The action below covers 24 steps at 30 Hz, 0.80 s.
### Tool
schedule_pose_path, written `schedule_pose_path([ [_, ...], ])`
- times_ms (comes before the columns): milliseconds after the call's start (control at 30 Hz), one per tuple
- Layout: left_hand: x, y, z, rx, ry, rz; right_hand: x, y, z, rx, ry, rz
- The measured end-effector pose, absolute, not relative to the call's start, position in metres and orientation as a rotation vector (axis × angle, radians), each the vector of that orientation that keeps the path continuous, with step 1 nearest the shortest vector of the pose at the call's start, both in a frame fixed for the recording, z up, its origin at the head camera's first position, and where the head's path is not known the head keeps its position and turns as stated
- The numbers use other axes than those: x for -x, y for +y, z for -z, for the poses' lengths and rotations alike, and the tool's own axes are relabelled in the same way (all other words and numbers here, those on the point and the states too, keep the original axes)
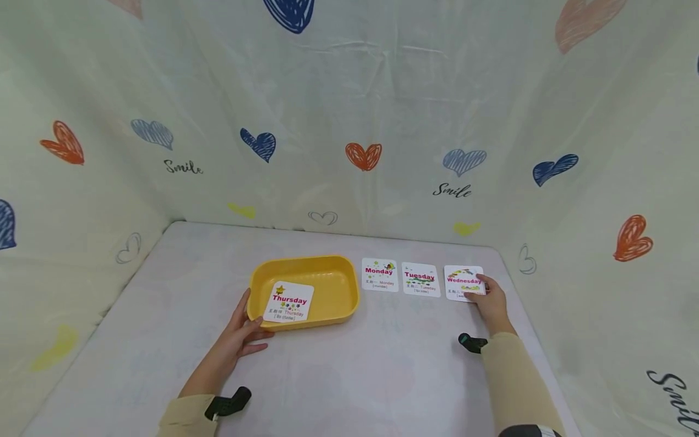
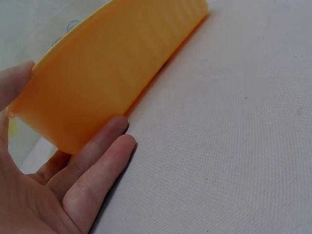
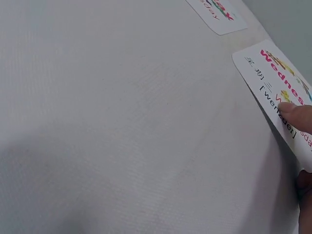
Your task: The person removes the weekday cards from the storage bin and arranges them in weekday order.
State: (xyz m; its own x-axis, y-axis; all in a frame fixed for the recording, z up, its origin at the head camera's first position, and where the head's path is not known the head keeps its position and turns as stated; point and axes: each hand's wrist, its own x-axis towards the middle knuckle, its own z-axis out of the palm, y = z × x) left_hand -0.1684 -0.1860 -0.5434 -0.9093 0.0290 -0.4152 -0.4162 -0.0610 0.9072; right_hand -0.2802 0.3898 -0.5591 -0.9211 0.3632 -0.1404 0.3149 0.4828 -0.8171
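My left hand (image 1: pixel 237 335) holds the near left corner of a yellow plastic tray (image 1: pixel 334 291). In the left wrist view the thumb is at the tray's rim and the fingers lie against its lower wall (image 2: pixel 107 63). Inside the tray is a white Thursday card (image 1: pixel 289 301). At the right, my right hand (image 1: pixel 491 303) pinches the right side of a Wednesday card (image 1: pixel 457 280). Its thumb lies on the printed face in the right wrist view, where the card's near edge (image 3: pixel 256 95) stands slightly off the cloth. The other fingers are mostly hidden there.
A Monday card (image 1: pixel 379 282) and a Tuesday card (image 1: pixel 420 286) lie in a row between the tray and the Wednesday card. They rest on a white-covered table (image 1: pixel 360 376). Patterned curtains (image 1: pixel 382 194) with hearts hang behind and at both sides.
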Motion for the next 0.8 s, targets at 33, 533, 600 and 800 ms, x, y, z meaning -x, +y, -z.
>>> schedule_pose_path([
  [33,0.168,-0.186,0.543,0.413,1.909,-2.045,0.28,0.389,0.56,0.605,-2.665,-1.431],
  [533,0.169,-0.185,0.541,0.429,1.895,-2.049,0.28,0.383,0.566,0.715,-2.621,-1.409],
  [600,0.169,-0.185,0.541,0.427,1.894,-2.051,0.28,0.382,0.566,0.727,-2.602,-1.431],
  [800,0.169,-0.186,0.541,0.416,1.895,-2.054,0.281,0.384,0.57,0.718,-2.587,-1.423],
])
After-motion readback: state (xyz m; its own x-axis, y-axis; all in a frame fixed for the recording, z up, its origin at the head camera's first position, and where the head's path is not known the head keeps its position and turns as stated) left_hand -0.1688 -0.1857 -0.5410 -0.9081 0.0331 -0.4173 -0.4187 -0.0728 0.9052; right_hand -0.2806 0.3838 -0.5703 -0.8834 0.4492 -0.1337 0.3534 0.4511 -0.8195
